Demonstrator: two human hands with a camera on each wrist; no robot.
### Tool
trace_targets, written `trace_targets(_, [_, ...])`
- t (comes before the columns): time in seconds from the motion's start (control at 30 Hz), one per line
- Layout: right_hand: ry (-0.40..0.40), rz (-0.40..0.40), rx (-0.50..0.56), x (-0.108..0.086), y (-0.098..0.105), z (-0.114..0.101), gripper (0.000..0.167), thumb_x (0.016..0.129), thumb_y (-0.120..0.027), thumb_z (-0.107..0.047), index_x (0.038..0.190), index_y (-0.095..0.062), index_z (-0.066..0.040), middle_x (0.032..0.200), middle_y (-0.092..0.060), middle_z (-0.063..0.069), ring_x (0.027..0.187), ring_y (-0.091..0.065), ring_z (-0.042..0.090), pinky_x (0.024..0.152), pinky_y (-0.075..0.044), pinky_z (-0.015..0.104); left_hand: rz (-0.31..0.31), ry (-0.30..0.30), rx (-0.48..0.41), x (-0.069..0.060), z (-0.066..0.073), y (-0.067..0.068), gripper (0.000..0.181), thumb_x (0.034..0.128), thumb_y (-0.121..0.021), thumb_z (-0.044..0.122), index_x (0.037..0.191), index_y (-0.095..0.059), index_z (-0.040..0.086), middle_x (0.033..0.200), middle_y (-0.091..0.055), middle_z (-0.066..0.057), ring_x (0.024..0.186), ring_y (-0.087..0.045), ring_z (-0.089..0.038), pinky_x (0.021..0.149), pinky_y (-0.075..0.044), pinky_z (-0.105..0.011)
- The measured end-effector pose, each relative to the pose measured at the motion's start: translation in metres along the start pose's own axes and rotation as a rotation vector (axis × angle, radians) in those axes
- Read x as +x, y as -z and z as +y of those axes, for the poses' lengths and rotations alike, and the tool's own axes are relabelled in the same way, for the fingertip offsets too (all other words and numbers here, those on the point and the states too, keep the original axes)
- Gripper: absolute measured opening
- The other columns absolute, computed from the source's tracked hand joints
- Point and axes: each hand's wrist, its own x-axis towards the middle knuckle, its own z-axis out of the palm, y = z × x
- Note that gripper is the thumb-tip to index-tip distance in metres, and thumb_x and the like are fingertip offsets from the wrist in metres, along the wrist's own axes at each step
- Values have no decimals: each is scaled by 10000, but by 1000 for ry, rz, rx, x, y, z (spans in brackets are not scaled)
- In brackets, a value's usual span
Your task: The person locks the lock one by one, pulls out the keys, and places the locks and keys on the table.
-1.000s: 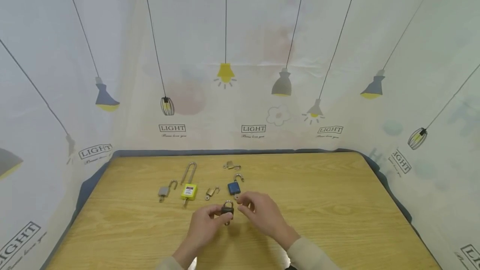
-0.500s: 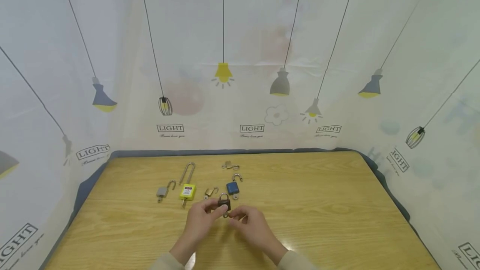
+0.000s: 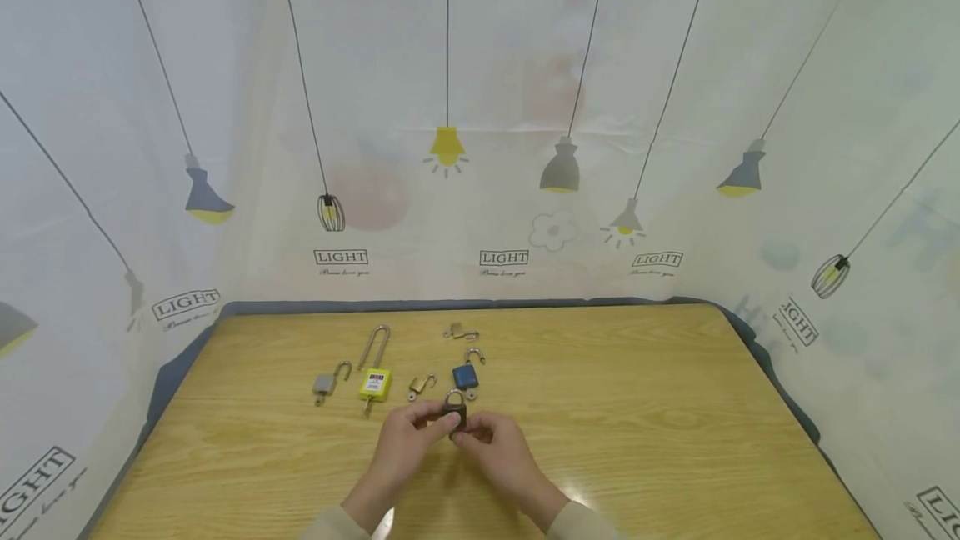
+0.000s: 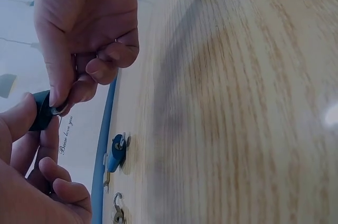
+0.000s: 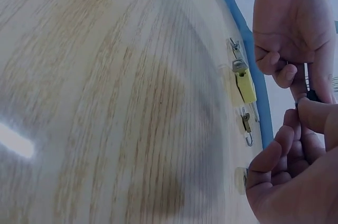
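Observation:
In the head view my left hand (image 3: 400, 447) holds a small black padlock (image 3: 457, 410) upright above the table, thumb across its front. The metal shackle arches over the top of the body. My right hand (image 3: 506, 455) is at the lock's lower end, where thumb and index finger pinch a key. Those fingers mostly cover the key in the head view. From the left wrist, a bit of the metal key (image 4: 59, 110) shows between the right fingertips, right against the dark lock body. The right wrist view shows both hands meeting at the padlock (image 5: 312, 96), mostly covered by fingers.
Beyond the hands lie several padlocks with raised shackles and keys: a blue padlock (image 3: 466, 376), a small brass padlock (image 3: 420, 386), a yellow long-shackle padlock (image 3: 376, 384), a grey padlock (image 3: 325, 383) and a small one (image 3: 457, 329) farther back. The wooden table (image 3: 660, 432) meets a printed cloth wall.
My right hand came from beside the blue padlock down to the black padlock's lower end and now pinches its key. The left hand kept the black padlock, shifting it slightly.

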Motion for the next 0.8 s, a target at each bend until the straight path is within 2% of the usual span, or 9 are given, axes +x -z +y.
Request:
trace_targets(0.2, [-27, -2, 43, 1, 0, -1, 239, 907, -678, -248, 974, -688, -18, 987, -695, 60, 880, -591, 137, 766, -492, 245, 14, 12, -3, -1, 3, -1, 329, 834, -745, 380, 1051, -735, 134, 1136, -707, -66, 1033, -561, -171, 855, -439, -292])
trace_targets(0.43, [-13, 26, 30, 1, -2, -1, 223, 897, -680, -225, 926, -682, -4, 856, -655, 38, 771, -542, 123, 655, -465, 203, 55, 62, -33, -1, 4, -5, 384, 822, -745, 420, 1079, -723, 135, 1084, -678, -18, 984, -513, -168, 807, -413, -279])
trace_targets(0.6, [-29, 54, 31, 1, -3, 0, 220, 893, -690, -237, 916, -684, -18, 837, -647, 20, 752, -533, 117, 632, -456, 205, 68, 76, -47, 0, 4, -6, 413, 827, -739, 428, 1098, -716, 118, 1004, -618, -24, 919, -446, -175, 753, -386, -289])
trace_targets(0.8, [-46, 55, 26, 2, -3, 1, 213, 888, -694, -242, 918, -687, -31, 842, -640, 13, 758, -528, 114, 634, -447, 209, 81, 79, -41, -1, 4, -7, 399, 831, -741, 413, 1090, -717, 110, 1072, -660, -30, 957, -486, -172, 782, -404, -276])
